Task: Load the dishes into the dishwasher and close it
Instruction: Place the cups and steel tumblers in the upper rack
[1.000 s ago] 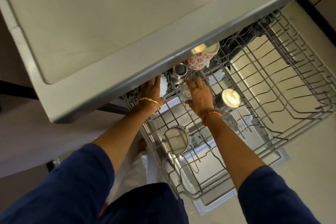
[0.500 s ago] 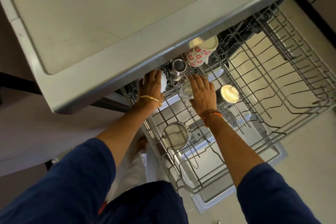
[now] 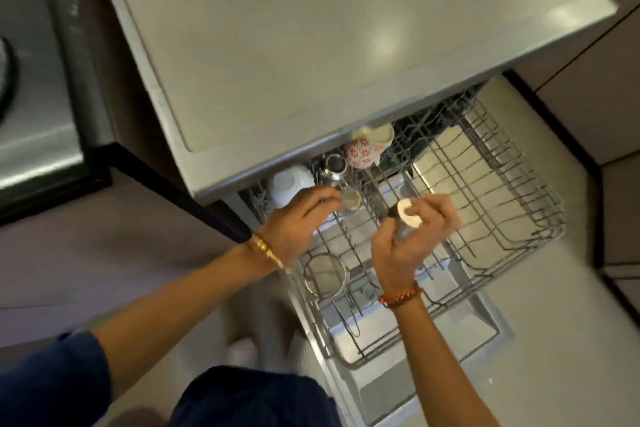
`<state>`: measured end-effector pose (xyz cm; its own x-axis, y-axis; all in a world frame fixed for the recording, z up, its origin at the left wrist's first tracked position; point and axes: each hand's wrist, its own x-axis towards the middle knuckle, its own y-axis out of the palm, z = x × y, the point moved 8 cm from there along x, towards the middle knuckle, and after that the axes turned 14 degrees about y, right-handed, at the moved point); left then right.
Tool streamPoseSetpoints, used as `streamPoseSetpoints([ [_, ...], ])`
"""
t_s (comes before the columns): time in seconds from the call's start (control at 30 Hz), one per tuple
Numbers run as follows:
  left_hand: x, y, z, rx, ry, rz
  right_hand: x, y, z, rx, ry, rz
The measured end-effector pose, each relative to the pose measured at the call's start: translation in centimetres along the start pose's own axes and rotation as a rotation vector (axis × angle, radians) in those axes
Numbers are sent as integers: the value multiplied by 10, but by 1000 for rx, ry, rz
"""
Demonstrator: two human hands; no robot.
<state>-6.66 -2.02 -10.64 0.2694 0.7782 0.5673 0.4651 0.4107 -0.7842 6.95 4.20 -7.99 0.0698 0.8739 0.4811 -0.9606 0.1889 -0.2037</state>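
The dishwasher's wire rack (image 3: 512, 218) is pulled out under the countertop. My right hand (image 3: 412, 243) grips a steel tumbler (image 3: 408, 215) tilted just above the middle of the rack. My left hand (image 3: 298, 222) reaches in from the left, and its fingertips pinch a small glass (image 3: 351, 199) that stands in the rack. Behind the hands sit a white cup (image 3: 289, 182), a steel cup (image 3: 334, 165) and a floral mug (image 3: 367, 149), partly hidden under the counter edge. A round mesh strainer (image 3: 325, 274) lies in the front left of the rack.
The open dishwasher door (image 3: 433, 378) lies flat below the rack. A grey countertop (image 3: 311, 45) overhangs the back of the rack. A steel sink (image 3: 38, 121) is at the far left. The right half of the rack holds only bare tines.
My right hand left the small glass and picked up the steel tumbler from the rack. My left hand shifted right from the white cup to the small glass. The camera view has swung.
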Motion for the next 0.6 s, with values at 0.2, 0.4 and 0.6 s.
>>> streamPoseSetpoints([
  [0.2,3,-130,-21,137,-12,-355,15,14,121,197,-152,-28],
  [0.4,-104,-294,-2,427,-318,-478,-56,137,262,385,-101,378],
  [0.6,-267,-410,2,545,-871,-617,-180,247,356,460,-52,935],
])
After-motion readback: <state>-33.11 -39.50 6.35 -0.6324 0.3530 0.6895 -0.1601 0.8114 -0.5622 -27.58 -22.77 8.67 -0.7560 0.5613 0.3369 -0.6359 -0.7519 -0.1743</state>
